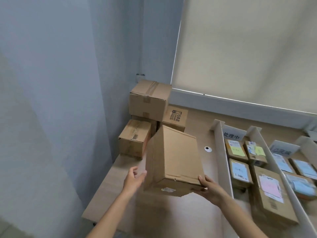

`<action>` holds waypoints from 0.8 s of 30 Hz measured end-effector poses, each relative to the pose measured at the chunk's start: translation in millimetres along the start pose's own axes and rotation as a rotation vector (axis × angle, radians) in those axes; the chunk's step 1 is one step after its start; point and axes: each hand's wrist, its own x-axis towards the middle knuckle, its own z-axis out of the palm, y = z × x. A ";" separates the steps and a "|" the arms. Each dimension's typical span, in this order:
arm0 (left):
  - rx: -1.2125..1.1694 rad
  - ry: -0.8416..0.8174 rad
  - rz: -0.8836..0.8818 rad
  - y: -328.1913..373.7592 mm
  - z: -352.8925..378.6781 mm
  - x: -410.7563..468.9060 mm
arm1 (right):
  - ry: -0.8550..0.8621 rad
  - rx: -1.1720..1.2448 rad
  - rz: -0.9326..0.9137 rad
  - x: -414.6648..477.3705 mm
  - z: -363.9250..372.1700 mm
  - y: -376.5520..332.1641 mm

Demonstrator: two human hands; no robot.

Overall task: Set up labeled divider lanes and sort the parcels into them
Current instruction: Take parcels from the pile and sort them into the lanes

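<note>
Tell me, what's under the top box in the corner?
The top box sits on a lower box, of which only a strip shows. A front box and the held box cover the rest. A printed box stands beside it.

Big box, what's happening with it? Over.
Right hand pinches big box at its near corner, held tilted over the table. Left hand open at its side. White divider close on the right.
</note>
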 end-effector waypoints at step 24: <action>-0.173 -0.325 0.615 43.9 -25.9 -237.8 | -0.184 0.017 -0.478 -256.2 -12.5 43.2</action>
